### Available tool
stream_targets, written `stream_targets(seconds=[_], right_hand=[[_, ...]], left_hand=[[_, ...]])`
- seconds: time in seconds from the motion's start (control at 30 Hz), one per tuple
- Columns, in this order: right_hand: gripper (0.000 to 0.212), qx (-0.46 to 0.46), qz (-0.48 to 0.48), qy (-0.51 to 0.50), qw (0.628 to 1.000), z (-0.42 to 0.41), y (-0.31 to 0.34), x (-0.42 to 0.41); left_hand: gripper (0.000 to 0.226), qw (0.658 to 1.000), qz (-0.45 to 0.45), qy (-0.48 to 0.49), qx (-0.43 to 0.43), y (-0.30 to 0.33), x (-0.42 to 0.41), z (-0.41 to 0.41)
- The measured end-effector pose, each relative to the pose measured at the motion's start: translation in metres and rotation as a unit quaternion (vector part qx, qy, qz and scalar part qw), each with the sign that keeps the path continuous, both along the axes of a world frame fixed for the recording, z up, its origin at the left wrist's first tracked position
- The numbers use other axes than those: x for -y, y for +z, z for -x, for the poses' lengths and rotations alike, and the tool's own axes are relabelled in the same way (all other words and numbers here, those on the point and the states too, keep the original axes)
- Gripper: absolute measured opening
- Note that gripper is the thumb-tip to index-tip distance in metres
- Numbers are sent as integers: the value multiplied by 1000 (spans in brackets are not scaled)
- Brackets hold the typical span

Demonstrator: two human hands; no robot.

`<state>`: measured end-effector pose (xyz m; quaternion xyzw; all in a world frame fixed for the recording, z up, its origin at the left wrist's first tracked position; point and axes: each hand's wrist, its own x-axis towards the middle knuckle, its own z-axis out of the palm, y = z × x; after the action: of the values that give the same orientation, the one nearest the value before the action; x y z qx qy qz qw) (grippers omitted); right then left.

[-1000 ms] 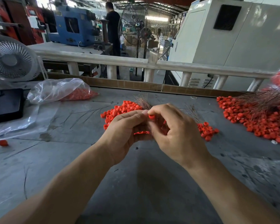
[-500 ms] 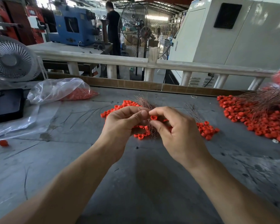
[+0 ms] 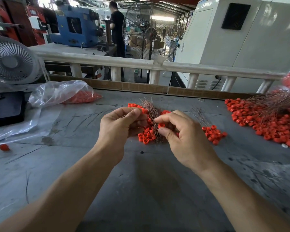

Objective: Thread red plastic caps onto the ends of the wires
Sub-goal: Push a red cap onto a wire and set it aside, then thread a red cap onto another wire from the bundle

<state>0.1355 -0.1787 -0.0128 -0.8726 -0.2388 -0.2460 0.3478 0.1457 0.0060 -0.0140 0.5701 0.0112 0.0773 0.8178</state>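
Note:
My left hand (image 3: pixel 119 124) grips a bundle of thin copper-coloured wires (image 3: pixel 150 113) that fans upward above my fingers. My right hand (image 3: pixel 182 136) pinches one red plastic cap (image 3: pixel 161 125) between thumb and forefinger, right beside the bundle. Under both hands lies a heap of loose red caps (image 3: pixel 146 137) on the grey table (image 3: pixel 141 190). A smaller cluster of caps (image 3: pixel 213 133) with a few wires lies just right of my right hand.
At the far right sits a big pile of capped wires (image 3: pixel 264 121). A clear bag holding red caps (image 3: pixel 60 94) lies at the back left, near a white fan (image 3: pixel 12 61) and a black box (image 3: pixel 6 108). One stray cap (image 3: pixel 4 147) is at the left edge.
Both hands dropped slightly and drew a little apart. The cap in my right hand moved down along the wire bundle, and more of the bundle now shows between the hands.

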Motion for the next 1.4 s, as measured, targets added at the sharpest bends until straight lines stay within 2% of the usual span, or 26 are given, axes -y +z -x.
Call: stream_targets(seconds=[0.17, 0.27, 0.37, 0.47, 0.53, 0.67, 0.87, 0.93, 1.0, 1.07, 1.13, 1.27, 1.4], right_hand=[[17, -13, 13, 10, 1000, 1, 0, -2], [16, -14, 17, -10, 1000, -1, -1, 2], [18, 11, -6, -71, 997, -9, -1, 15], [18, 22, -30, -177, 983, -21, 1, 37], [16, -9, -30, -252, 967, -30, -1, 57], [7, -131, -51, -346, 928, -39, -6, 92], [12, -221, -55, -373, 900, -43, -10, 104], [10, -221, -27, -378, 899, -43, -9, 104], [4, -171, 4, -371, 913, -41, -8, 100], [12, -114, 20, -326, 938, -41, -7, 92], [20, -101, 73, -276, 953, -43, -5, 80], [27, -114, 222, -292, 923, -48, -4, 57], [25, -138, 235, -328, 905, -51, -9, 43]], left_hand=[[7, 999, -43, 30, -8, -4, -1, -2], [12, 999, -46, 8, -17, -2, 0, -1], [14, 998, -62, -6, -21, 0, 1, -1], [13, 995, -94, -1, -13, 0, 2, 1], [13, 995, -102, -2, -12, 0, 3, 1], [15, 992, -122, 2, -10, -2, 3, 0], [16, 989, -146, -2, -5, -5, 2, -1], [16, 989, -148, -5, -7, -5, 2, -1], [15, 988, -154, -7, -7, -5, 2, -2], [14, 987, -158, -10, -7, -5, 2, -2], [14, 987, -161, -11, -7, -5, 2, -2], [16, 984, -176, -13, -2, -5, 2, -2], [17, 980, -198, -19, 9, -6, 2, -2]])
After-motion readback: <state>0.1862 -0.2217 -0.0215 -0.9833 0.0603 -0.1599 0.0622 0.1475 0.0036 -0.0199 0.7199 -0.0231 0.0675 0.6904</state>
